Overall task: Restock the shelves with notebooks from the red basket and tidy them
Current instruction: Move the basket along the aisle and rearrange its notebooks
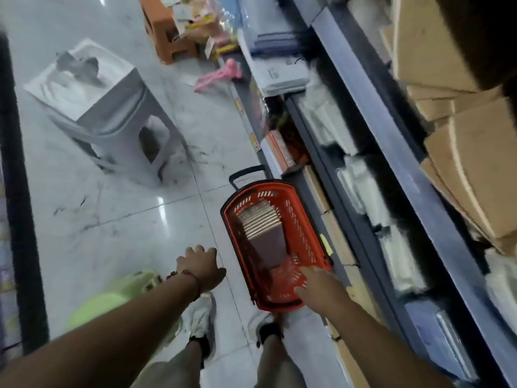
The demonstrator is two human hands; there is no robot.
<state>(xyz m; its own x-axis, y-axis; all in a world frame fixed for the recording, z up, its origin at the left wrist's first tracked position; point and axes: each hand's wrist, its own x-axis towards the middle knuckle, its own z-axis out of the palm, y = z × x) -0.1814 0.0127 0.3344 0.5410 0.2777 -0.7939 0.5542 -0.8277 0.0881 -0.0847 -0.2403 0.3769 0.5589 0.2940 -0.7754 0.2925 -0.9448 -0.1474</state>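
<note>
Red basket [300, 233] on the floor [112, 214] beside the shelves [391, 152], notebooks [261, 224] stacked inside; right hand [321, 289] reaching over its near rim, grip released; left hand [202, 268] likewise relaxed, grasping nothing

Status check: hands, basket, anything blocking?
Both hands empty: left hand open, right hand reaching over red basket. Notebooks stacked inside. Nothing blocking.
</note>
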